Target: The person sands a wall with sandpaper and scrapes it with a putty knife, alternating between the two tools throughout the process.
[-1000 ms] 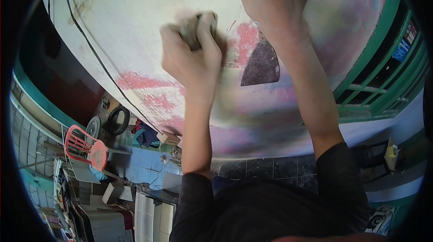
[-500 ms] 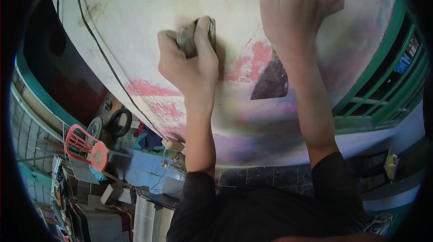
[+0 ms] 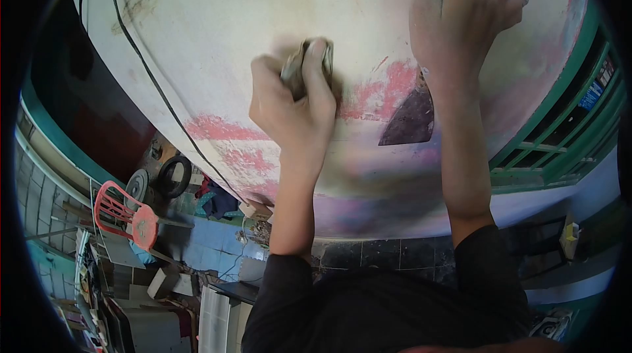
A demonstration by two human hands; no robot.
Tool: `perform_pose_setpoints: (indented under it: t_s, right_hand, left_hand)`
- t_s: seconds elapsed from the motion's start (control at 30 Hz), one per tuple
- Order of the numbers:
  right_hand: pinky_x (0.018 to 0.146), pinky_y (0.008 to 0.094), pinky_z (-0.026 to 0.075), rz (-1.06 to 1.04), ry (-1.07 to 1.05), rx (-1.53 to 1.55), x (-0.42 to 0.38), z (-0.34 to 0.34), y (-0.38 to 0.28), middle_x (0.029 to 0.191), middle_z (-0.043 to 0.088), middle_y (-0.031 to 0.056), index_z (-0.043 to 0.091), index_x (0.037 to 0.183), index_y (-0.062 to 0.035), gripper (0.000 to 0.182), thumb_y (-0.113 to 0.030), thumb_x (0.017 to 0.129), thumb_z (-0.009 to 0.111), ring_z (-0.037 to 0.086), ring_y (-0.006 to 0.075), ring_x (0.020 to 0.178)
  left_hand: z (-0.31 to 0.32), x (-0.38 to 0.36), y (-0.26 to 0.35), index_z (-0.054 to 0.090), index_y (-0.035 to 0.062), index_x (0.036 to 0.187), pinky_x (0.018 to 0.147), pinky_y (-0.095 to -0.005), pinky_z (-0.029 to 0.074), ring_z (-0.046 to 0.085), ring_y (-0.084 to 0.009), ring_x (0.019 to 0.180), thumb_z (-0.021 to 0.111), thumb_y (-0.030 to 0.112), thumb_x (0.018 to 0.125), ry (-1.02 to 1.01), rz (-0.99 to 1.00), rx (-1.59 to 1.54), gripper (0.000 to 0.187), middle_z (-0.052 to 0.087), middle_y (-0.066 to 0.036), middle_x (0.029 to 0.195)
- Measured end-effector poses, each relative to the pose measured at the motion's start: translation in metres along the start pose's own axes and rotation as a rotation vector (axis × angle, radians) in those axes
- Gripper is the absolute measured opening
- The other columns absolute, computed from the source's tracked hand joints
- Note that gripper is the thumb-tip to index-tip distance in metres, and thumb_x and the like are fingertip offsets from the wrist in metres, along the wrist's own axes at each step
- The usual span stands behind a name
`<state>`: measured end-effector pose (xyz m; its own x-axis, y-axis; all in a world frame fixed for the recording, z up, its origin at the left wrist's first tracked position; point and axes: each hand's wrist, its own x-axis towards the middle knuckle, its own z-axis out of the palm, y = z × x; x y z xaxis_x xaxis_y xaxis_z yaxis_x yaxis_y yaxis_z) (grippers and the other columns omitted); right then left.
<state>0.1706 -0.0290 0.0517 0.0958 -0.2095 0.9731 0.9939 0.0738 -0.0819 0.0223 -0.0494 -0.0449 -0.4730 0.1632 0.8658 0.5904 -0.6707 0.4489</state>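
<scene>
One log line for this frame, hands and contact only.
left hand: shut on sanding pad, pressed to wall | right hand: open, flat on wall | red patch between hands

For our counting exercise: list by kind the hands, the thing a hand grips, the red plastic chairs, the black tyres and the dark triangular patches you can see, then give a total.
Bare hands: 2, left hand and right hand on the whitish painted surface
Folded grey sanding pad: 1
Red plastic chair: 1
Black rubber tyre: 1
Dark triangular patch: 1
Total: 6
</scene>
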Motion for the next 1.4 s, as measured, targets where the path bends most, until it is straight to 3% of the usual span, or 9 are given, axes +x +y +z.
perform_pose_setpoints:
  t_s: [0.2, 0.43, 0.53, 0.67, 0.83, 0.97, 1.07, 1.23, 1.4]
  right_hand:
    - [0.120, 0.0621, 0.022, -0.001, 0.032, -0.011, 0.001, 0.002, 0.002, 0.160, 0.032, 0.0309, 0.041, 0.155, -0.0042, 0.059, -0.029, 0.105, 0.058, 0.025, 0.0494, 0.151]
    - [0.121, 0.0600, 0.023, -0.001, 0.076, -0.018, 0.001, 0.006, 0.003, 0.159, 0.036, 0.0300, 0.043, 0.153, -0.0037, 0.057, -0.029, 0.105, 0.058, 0.030, 0.0488, 0.149]
    - [0.120, 0.0596, 0.023, -0.005, 0.081, -0.009, 0.000, 0.007, 0.003, 0.159, 0.036, 0.0300, 0.043, 0.153, -0.0033, 0.057, -0.028, 0.104, 0.058, 0.031, 0.0479, 0.149]
    - [0.120, 0.0589, 0.024, 0.005, 0.036, -0.010, 0.000, 0.002, 0.002, 0.159, 0.036, 0.0298, 0.042, 0.153, -0.0030, 0.057, -0.028, 0.104, 0.058, 0.032, 0.0472, 0.148]
    - [0.119, 0.0577, 0.026, 0.029, 0.048, 0.031, 0.000, 0.004, 0.002, 0.159, 0.037, 0.0293, 0.042, 0.154, -0.0031, 0.058, -0.027, 0.104, 0.059, 0.034, 0.0462, 0.147]
    - [0.119, 0.0577, 0.026, 0.036, 0.046, 0.034, 0.000, -0.001, -0.001, 0.159, 0.037, 0.0288, 0.042, 0.154, -0.0033, 0.058, -0.027, 0.104, 0.059, 0.034, 0.0456, 0.147]
    - [0.120, 0.0573, 0.026, 0.046, -0.018, -0.020, 0.002, -0.003, -0.003, 0.159, 0.037, 0.0281, 0.042, 0.154, -0.0032, 0.058, -0.027, 0.104, 0.059, 0.035, 0.0452, 0.147]
    - [0.119, 0.0572, 0.027, 0.044, 0.047, -0.041, 0.001, 0.005, 0.001, 0.159, 0.038, 0.0279, 0.043, 0.152, -0.0025, 0.058, -0.028, 0.104, 0.060, 0.036, 0.0438, 0.147]
    - [0.118, 0.0573, 0.028, 0.032, 0.052, -0.010, 0.001, 0.003, 0.001, 0.158, 0.039, 0.0276, 0.045, 0.151, -0.0020, 0.056, -0.028, 0.104, 0.059, 0.037, 0.0442, 0.145]
  left_hand:
    - [-0.016, -0.072, -0.024, 0.045, 0.0047, 0.077, 0.053, -0.0249, 0.039, 0.044, -0.0080, 0.059, 0.085, 0.014, 0.087, -0.076, -0.162, -0.090, 0.043, 0.054, -0.003, 0.064]
    - [-0.006, 0.004, -0.010, 0.045, 0.0065, 0.077, 0.052, -0.0231, 0.040, 0.048, -0.0055, 0.057, 0.086, 0.014, 0.088, -0.039, 0.052, 0.045, 0.042, 0.058, -0.004, 0.065]
    - [-0.021, -0.050, -0.019, 0.047, 0.0056, 0.079, 0.053, -0.0246, 0.042, 0.051, -0.0064, 0.058, 0.085, 0.014, 0.088, -0.110, -0.227, -0.041, 0.040, 0.060, -0.005, 0.067]
    - [-0.025, -0.073, -0.030, 0.049, 0.0042, 0.079, 0.054, -0.0249, 0.043, 0.052, -0.0076, 0.060, 0.086, 0.017, 0.087, -0.131, -0.190, -0.030, 0.041, 0.060, -0.005, 0.067]
    - [-0.010, 0.012, -0.011, 0.051, 0.0020, 0.082, 0.053, -0.0267, 0.042, 0.050, -0.0096, 0.060, 0.085, 0.020, 0.089, -0.077, -0.047, -0.013, 0.039, 0.060, -0.006, 0.068]
    - [-0.019, -0.037, -0.020, 0.046, 0.0050, 0.079, 0.052, -0.0259, 0.042, 0.048, -0.0086, 0.056, 0.086, 0.017, 0.087, -0.094, -0.221, -0.038, 0.042, 0.055, -0.004, 0.063]
    - [-0.021, -0.072, -0.031, 0.045, 0.0062, 0.078, 0.051, -0.0266, 0.041, 0.046, -0.0088, 0.055, 0.086, 0.017, 0.087, -0.082, -0.089, -0.033, 0.043, 0.052, -0.005, 0.061]
    - [-0.002, 0.025, 0.001, 0.047, 0.0037, 0.078, 0.051, -0.0297, 0.041, 0.045, -0.0133, 0.052, 0.087, 0.021, 0.086, 0.003, 0.123, 0.048, 0.044, 0.050, -0.006, 0.059]
    - [-0.014, -0.015, -0.013, 0.048, 0.0040, 0.079, 0.052, -0.0303, 0.043, 0.048, -0.0138, 0.053, 0.084, 0.020, 0.088, -0.066, 0.000, -0.003, 0.040, 0.053, -0.008, 0.061]
